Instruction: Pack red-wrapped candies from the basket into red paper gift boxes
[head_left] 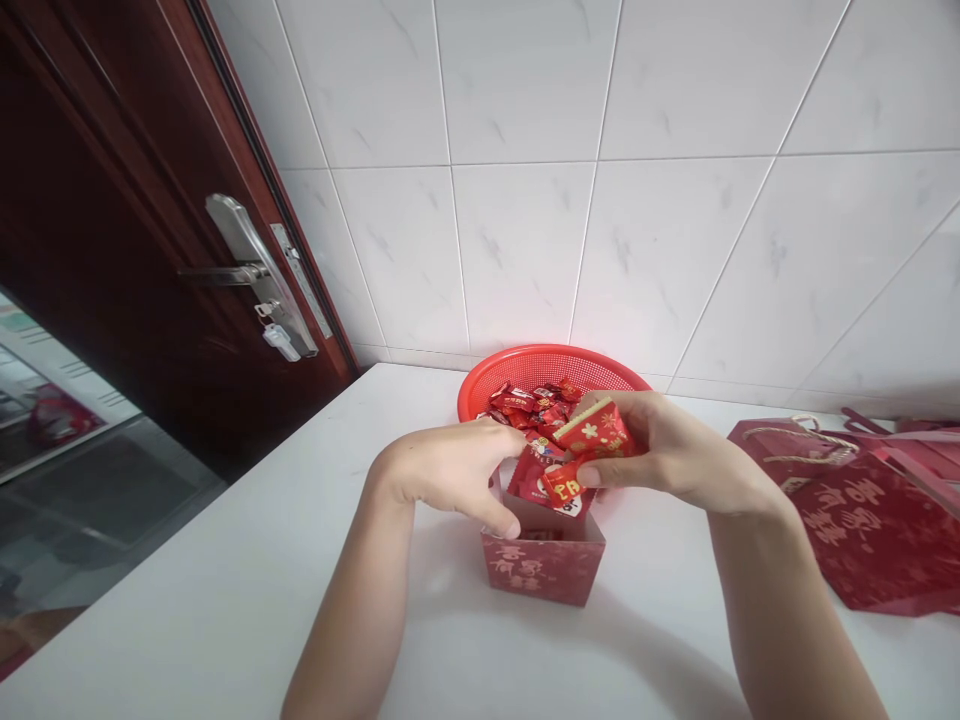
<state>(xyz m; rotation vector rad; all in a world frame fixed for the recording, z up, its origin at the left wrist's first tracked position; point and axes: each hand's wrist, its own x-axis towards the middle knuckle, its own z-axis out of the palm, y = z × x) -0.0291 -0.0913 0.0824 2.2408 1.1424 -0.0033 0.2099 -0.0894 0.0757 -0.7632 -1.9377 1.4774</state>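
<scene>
A small red gift box [545, 570] with pale lettering stands open at the top on the white table. My left hand [457, 470] curls around its left side, thumb at the near rim and fingers toward the far side; the fingertips are partly hidden. Above the box, my right hand [645, 445] grips several red candy packets [589, 430], one with gold flower prints. A smaller packet [562, 485] with yellow characters sits by the right thumb. Under these, a darker red packet [532, 470] is partly covered at the box opening. Some contents show dimly inside the box.
Behind the hands, a red mesh basket [491, 370] holds many wrapped candies [517, 400]. Red paper bags [870, 530] with cord handles lie at the right on the white table [247, 590]. A tiled wall [525, 240] backs the table; a dark door [135, 200] stands at left.
</scene>
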